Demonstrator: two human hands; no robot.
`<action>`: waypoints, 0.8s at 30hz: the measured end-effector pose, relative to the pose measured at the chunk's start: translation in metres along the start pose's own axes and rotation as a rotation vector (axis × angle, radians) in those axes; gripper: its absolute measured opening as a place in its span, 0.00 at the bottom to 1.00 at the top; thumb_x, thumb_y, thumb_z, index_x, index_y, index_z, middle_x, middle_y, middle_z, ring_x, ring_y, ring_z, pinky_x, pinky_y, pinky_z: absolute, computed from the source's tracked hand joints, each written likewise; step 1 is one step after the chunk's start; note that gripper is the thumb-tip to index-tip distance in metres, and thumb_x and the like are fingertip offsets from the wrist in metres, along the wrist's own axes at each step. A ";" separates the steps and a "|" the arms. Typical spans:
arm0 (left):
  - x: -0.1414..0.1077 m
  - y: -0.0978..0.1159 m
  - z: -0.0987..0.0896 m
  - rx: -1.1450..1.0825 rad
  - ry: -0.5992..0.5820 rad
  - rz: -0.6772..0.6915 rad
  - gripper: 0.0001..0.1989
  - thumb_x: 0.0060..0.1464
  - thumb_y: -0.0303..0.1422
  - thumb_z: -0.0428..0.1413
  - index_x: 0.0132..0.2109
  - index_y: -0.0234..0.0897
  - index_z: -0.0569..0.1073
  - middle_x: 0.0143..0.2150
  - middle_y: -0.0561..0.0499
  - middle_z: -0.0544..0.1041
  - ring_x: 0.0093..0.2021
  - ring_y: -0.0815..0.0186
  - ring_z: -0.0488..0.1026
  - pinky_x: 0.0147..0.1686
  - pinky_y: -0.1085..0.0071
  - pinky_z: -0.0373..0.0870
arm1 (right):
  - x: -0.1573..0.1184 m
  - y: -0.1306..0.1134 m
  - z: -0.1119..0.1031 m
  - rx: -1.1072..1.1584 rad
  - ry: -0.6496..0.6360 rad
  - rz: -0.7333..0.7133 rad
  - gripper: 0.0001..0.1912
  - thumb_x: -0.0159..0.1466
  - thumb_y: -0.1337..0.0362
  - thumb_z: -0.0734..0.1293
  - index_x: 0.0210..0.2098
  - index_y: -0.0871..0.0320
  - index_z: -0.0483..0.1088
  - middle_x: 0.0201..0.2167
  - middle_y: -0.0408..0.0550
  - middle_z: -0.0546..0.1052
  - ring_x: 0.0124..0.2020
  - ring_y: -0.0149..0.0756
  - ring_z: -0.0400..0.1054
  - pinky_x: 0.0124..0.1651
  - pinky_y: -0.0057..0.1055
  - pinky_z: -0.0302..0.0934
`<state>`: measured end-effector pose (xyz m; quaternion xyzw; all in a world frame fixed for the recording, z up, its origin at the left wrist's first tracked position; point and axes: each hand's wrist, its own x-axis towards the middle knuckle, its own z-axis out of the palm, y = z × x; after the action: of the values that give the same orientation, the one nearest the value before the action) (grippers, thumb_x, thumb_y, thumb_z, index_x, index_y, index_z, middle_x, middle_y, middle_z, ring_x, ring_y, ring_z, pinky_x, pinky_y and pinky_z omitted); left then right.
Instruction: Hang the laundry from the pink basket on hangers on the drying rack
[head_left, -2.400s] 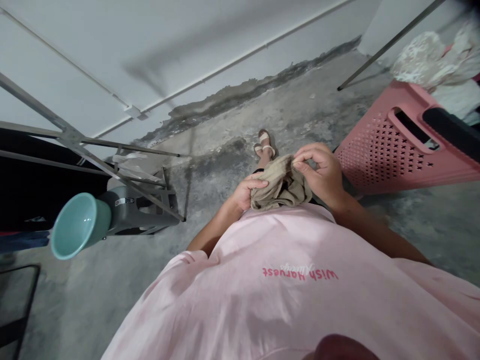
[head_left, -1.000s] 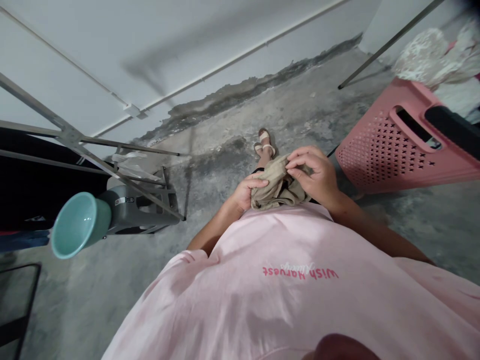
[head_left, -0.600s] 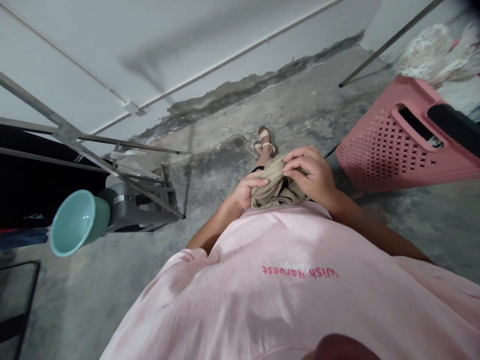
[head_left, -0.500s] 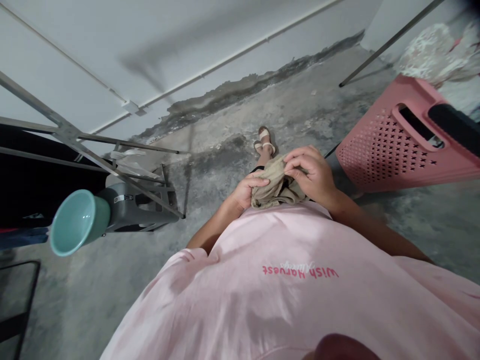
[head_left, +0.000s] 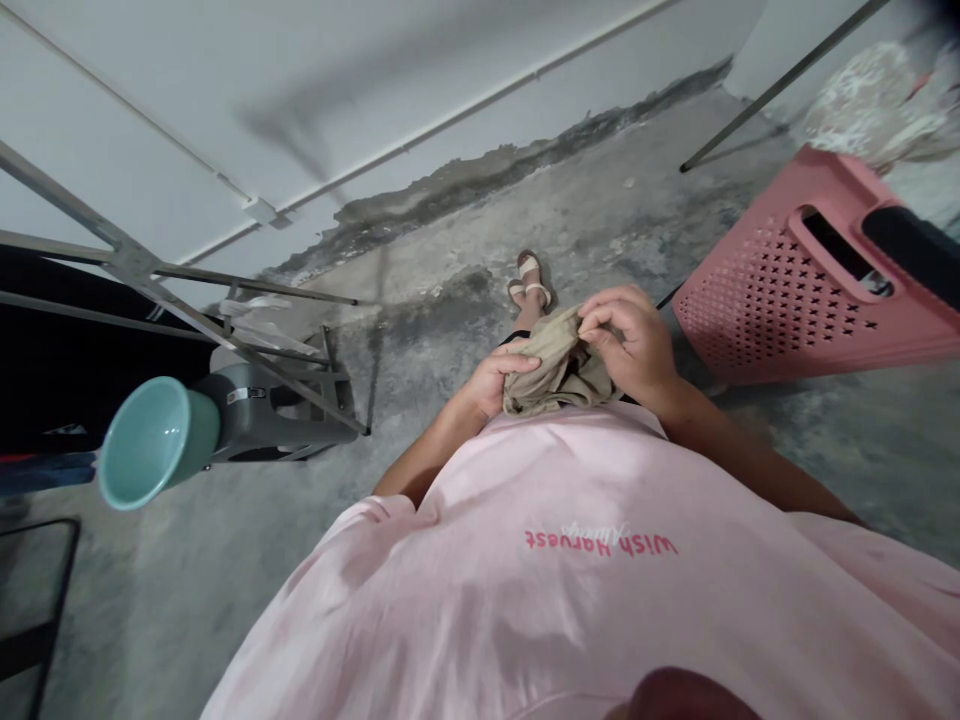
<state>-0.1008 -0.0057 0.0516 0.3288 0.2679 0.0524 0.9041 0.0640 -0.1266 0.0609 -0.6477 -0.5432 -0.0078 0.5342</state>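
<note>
A crumpled khaki cloth is held in front of my waist, against the hem of my pink shirt. My left hand grips its left side, thumb lying on top of the folds and the other fingers underneath. At the cloth's upper right edge, my right hand is closed in a pinch, with thumb and index finger together on the fabric. Whether the cloth is a garment or a rag I cannot tell.
To the right stands a pink perforated laundry basket. On the left are a metal folding rack, a grey plastic stool-like object and a turquoise basin. Plastic bags lie at upper right. A white wall runs along the far side.
My right hand has shifted slightly right and up, its thumb and index finger still pinched at the cloth's edge. My left hand stays where it was on the cloth.
</note>
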 end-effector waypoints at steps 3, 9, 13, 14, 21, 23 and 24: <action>0.000 0.000 0.000 0.001 0.019 0.006 0.18 0.31 0.26 0.64 0.36 0.30 0.78 0.35 0.43 0.82 0.48 0.48 0.79 0.52 0.57 0.71 | 0.001 -0.001 -0.005 0.001 0.063 0.045 0.11 0.65 0.58 0.66 0.28 0.54 0.70 0.35 0.47 0.77 0.41 0.41 0.72 0.49 0.44 0.65; -0.001 0.001 0.000 0.003 0.022 0.014 0.17 0.31 0.26 0.64 0.35 0.30 0.78 0.35 0.44 0.82 0.47 0.49 0.79 0.52 0.56 0.71 | 0.002 -0.003 -0.008 0.016 0.117 0.110 0.08 0.63 0.61 0.67 0.27 0.53 0.70 0.33 0.47 0.77 0.40 0.41 0.72 0.48 0.44 0.67; -0.001 0.001 -0.001 -0.001 0.029 0.015 0.16 0.31 0.26 0.64 0.34 0.31 0.77 0.33 0.45 0.82 0.47 0.48 0.79 0.51 0.57 0.71 | 0.000 -0.005 -0.006 0.031 0.099 0.106 0.06 0.62 0.61 0.69 0.28 0.51 0.72 0.33 0.46 0.77 0.40 0.42 0.72 0.47 0.45 0.68; -0.001 0.001 -0.001 -0.002 0.033 0.015 0.16 0.31 0.26 0.64 0.34 0.31 0.77 0.33 0.45 0.82 0.47 0.48 0.79 0.51 0.57 0.71 | 0.000 -0.005 -0.006 0.035 0.093 0.102 0.06 0.62 0.61 0.69 0.28 0.51 0.72 0.34 0.47 0.77 0.40 0.42 0.72 0.48 0.46 0.68; -0.001 0.001 0.000 -0.002 0.023 0.016 0.18 0.32 0.26 0.64 0.37 0.30 0.79 0.35 0.44 0.82 0.46 0.49 0.79 0.51 0.57 0.71 | -0.002 -0.006 -0.008 0.061 0.015 0.055 0.03 0.61 0.60 0.70 0.33 0.51 0.75 0.37 0.47 0.77 0.42 0.41 0.72 0.50 0.46 0.67; -0.001 0.001 0.000 -0.001 0.019 0.016 0.19 0.32 0.26 0.64 0.37 0.30 0.79 0.36 0.44 0.82 0.47 0.49 0.79 0.51 0.57 0.71 | -0.002 -0.006 -0.007 0.067 -0.008 0.043 0.03 0.60 0.61 0.72 0.34 0.52 0.75 0.38 0.47 0.77 0.42 0.41 0.72 0.50 0.45 0.67; -0.001 0.001 0.000 0.001 0.019 0.018 0.19 0.32 0.26 0.64 0.38 0.30 0.79 0.36 0.44 0.82 0.47 0.49 0.79 0.51 0.57 0.71 | -0.003 -0.005 -0.007 0.071 -0.015 0.038 0.03 0.60 0.61 0.72 0.33 0.52 0.75 0.38 0.47 0.77 0.42 0.40 0.72 0.50 0.45 0.67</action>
<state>-0.1012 -0.0050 0.0527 0.3311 0.2736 0.0634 0.9008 0.0631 -0.1339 0.0660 -0.6385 -0.5347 0.0267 0.5528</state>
